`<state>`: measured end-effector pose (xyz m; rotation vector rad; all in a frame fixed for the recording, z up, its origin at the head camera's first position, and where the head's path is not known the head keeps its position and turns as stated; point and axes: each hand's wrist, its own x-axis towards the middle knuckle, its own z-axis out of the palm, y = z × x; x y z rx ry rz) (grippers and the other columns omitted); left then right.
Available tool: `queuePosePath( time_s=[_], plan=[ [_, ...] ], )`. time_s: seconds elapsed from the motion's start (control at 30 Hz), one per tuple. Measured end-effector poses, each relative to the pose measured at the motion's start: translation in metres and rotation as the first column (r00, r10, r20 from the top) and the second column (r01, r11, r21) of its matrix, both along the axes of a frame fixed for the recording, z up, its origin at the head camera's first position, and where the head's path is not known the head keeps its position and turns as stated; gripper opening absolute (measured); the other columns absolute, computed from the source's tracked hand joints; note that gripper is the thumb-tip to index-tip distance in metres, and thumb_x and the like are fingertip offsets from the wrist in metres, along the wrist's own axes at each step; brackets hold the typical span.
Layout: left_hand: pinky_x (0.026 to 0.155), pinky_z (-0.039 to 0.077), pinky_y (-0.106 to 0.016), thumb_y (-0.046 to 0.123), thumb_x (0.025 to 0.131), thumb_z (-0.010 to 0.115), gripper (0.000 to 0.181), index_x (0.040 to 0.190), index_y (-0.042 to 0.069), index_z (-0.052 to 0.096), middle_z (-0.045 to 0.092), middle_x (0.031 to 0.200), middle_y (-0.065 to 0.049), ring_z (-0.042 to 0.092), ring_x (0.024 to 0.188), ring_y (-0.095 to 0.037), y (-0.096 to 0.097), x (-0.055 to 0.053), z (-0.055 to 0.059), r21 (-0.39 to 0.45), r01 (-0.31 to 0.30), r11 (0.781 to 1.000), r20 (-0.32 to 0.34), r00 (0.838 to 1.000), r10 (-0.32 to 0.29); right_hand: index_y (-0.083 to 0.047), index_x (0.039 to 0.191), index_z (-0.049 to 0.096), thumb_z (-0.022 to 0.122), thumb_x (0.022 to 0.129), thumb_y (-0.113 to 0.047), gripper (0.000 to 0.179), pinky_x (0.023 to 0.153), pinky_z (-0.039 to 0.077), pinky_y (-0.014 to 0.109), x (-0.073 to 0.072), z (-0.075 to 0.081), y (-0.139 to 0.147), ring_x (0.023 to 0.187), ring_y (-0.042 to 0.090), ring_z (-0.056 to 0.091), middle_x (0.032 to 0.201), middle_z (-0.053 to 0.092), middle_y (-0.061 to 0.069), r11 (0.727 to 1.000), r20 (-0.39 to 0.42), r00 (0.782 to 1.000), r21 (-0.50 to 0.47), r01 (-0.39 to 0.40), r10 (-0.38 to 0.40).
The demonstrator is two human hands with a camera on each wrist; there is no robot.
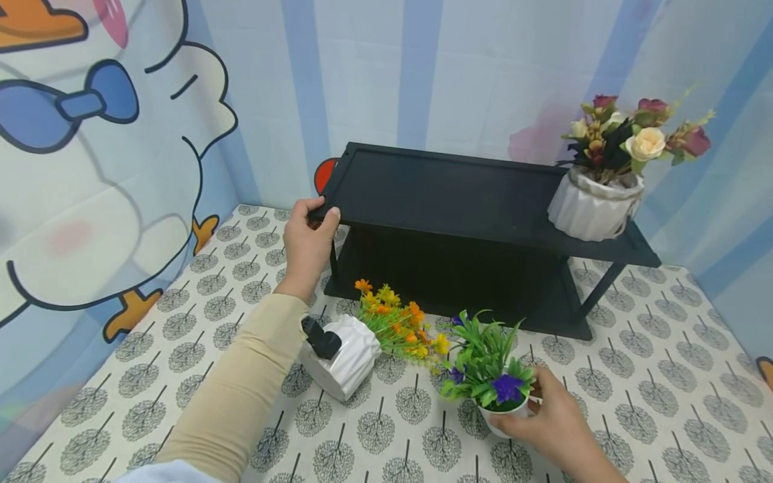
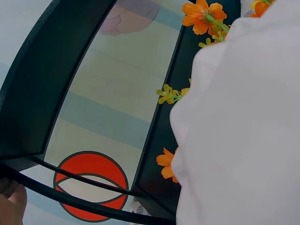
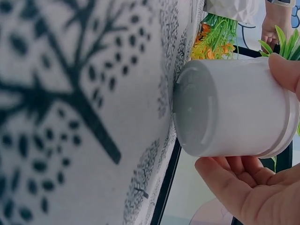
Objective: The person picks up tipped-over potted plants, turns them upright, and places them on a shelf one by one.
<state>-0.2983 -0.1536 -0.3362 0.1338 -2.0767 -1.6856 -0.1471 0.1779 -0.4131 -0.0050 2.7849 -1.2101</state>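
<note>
My left hand [image 1: 306, 245] grips the front left corner of a black two-tier shelf [image 1: 447, 194], thumb over the top edge. In the left wrist view, only part of this hand [image 2: 11, 201] shows, at the shelf's side. My right hand [image 1: 552, 422] holds a small white pot [image 3: 243, 108] of green leaves and purple flowers [image 1: 507, 388], with thumb and fingers on opposite sides. The pot's base is close to the cloth; I cannot tell if it touches. A white ridged vase [image 1: 356, 355] of orange and yellow flowers [image 1: 401, 322] lies on its side below my left hand.
On the shelf's top right stands a white ridged pot [image 1: 594, 204] with pink and cream roses [image 1: 645, 143]. A tree-patterned cloth [image 1: 417, 436] covers the table. Behind hangs a striped cartoon backdrop [image 1: 374, 87]. A small black device [image 1: 323, 339] shows beside my left forearm.
</note>
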Motion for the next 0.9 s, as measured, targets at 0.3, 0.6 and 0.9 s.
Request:
queuePosePath(
  time_s=[0.3,0.6,0.9],
  plan=[
    [0.095,0.045,-0.03,0.026,0.092,0.057,0.038,0.126,0.011,0.051,0.047,0.135,-0.008,0.044,0.128,-0.019,0.0,0.0,0.0,-0.006,-0.003,1.0,-0.006,1.0,0.003,0.002,0.118,0.046,0.087,0.058,-0.03,0.08,0.09,0.048,0.039,0.001,0.001,0.0,0.108,0.036,0.056,0.118,0.054,0.02,1.0,0.004,1.0,-0.004,0.0,0.0],
    [0.097,0.044,-0.03,0.027,0.092,0.057,0.038,0.126,0.012,0.051,0.046,0.136,-0.007,0.042,0.13,-0.02,0.001,0.0,-0.001,-0.02,-0.002,1.0,0.021,1.0,0.002,0.002,0.123,0.042,0.085,0.062,-0.028,0.081,0.091,0.047,0.038,0.002,0.003,0.003,0.113,0.04,0.052,0.124,0.05,0.023,0.999,0.021,0.999,-0.04,0.026,-0.026],
    [0.089,0.048,-0.032,0.028,0.092,0.057,0.038,0.127,0.013,0.051,0.05,0.13,-0.009,0.052,0.119,-0.019,0.0,0.002,0.001,-0.017,0.005,1.0,-0.001,1.0,-0.005,-0.002,0.127,0.044,0.084,0.065,-0.031,0.079,0.09,0.048,0.045,-0.008,0.028,0.008,0.115,0.042,0.05,0.128,0.048,0.023,1.0,-0.075,0.997,-0.021,-0.005,0.003]
  ],
)
